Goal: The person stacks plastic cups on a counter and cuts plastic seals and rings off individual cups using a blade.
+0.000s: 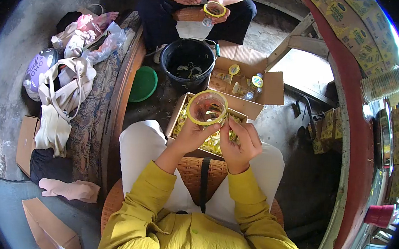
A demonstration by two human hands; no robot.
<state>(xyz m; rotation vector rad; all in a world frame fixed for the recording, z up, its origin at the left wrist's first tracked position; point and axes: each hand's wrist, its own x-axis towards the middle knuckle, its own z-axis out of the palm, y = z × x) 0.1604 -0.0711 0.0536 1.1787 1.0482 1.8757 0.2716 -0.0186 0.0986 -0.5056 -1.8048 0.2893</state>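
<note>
Co-worker (197, 0): head and upper torso cut off by the top edge. Small print on the lemon-patterned sheet (352, 29): too small to read. Left fingers (190, 134): partly hidden behind the yellow-rimmed cup (208, 107). Bucket (188, 63) contents: indistinct.

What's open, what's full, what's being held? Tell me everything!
Yellow-rimmed cup: held, open top showing
Left hand: gripping it
Right hand: fingertips pinched beside it
Black bucket: open, scraps inside
Near box: open, yellow pieces inside
Far box: open, flaps out
Other person's cup: held
</note>
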